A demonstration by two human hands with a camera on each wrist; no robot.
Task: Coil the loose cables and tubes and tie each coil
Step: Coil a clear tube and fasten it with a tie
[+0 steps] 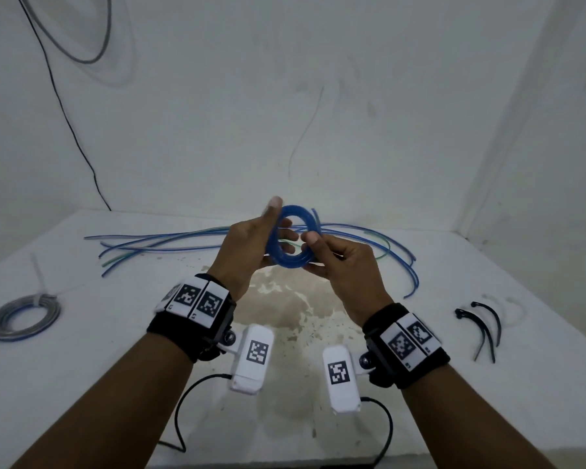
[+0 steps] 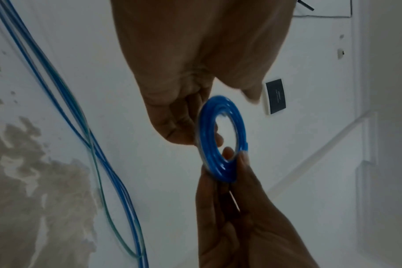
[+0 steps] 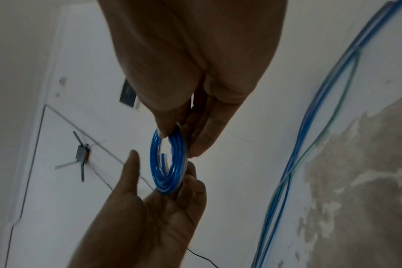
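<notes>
A small coil of blue tube is held up above the table between both hands. My left hand cradles its left side in curled fingers, with the thumb lifted off and blurred. My right hand pinches the right side between thumb and fingers. In the left wrist view the coil stands on edge, and the right hand pinches its lower rim. In the right wrist view a loose tube end shows inside the coil, and the left hand supports it from below.
Several loose blue, green and clear tubes lie across the back of the white table. A grey-and-blue coil tied with a white zip tie sits at the left. Black zip ties lie at the right. Walls close the back and sides.
</notes>
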